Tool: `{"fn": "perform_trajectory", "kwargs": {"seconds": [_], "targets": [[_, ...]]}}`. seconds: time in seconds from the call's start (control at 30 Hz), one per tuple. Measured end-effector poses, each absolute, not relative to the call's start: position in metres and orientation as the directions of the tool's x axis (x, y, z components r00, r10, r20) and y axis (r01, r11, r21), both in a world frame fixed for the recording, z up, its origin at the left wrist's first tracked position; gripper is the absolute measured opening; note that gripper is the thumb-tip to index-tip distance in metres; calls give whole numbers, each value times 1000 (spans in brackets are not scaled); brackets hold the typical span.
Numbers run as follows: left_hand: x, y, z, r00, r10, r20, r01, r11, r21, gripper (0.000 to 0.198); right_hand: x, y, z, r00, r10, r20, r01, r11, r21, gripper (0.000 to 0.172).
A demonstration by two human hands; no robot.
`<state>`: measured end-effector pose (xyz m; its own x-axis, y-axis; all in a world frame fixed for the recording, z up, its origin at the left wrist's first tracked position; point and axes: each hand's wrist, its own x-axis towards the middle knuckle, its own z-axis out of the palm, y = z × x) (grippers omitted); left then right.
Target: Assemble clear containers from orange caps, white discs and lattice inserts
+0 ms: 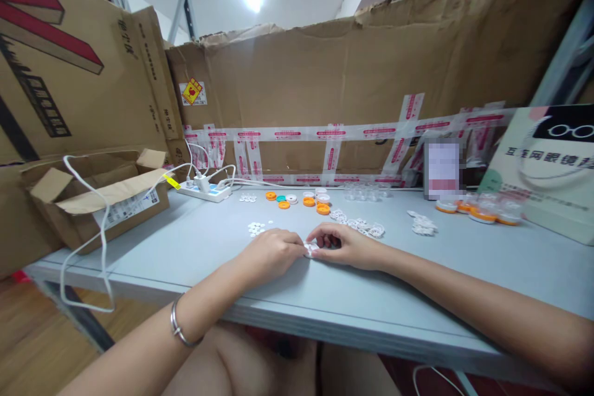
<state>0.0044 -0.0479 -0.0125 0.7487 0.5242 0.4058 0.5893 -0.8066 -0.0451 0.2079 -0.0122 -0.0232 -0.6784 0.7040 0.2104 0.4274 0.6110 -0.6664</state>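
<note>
Near the middle of the table, a small white plastic part lies between my two hands. My left hand, with a silver bangle on its wrist, pinches its left side. The curled fingers and thumb of my right hand grip it from the right. The fingers cover much of its shape. Just beyond my left hand is a scatter of small white discs. Past my right hand lie piles of white ring-like plastic pieces.
Orange round pieces and clear plastic cups stand farther back. A phone-like screen is propped at right, beside a printed bag. A power strip and an open cardboard box with a white cable sit at left. Cardboard walls the back.
</note>
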Motion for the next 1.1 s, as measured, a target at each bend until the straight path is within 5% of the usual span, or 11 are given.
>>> {"fn": "perform_trajectory", "kwargs": {"seconds": [0.13, 0.2, 0.3, 0.6, 1.1], "targets": [[-39, -37, 19, 472, 684, 556, 690, -679, 249, 21, 207, -14, -24, -648, 731, 213, 451, 594, -666, 34], [-74, -24, 30, 252, 826, 505, 854, -435, 286, 19, 206, -14, -24, -639, 739, 212, 459, 588, -667, 33], [-118, -4, 30, 148, 884, 445, 918, -290, 271, 17, 205, -13, -24, -636, 744, 205, 465, 581, -667, 34], [-120, 9, 5, 219, 940, 261, 945, -271, 182, 19, 205, -14, -23, -633, 752, 182, 477, 564, -674, 37], [-116, 17, -1, 239, 934, 265, 964, -262, 54, 22, 205, -13, -24, -635, 750, 186, 479, 571, -667, 38]]}}
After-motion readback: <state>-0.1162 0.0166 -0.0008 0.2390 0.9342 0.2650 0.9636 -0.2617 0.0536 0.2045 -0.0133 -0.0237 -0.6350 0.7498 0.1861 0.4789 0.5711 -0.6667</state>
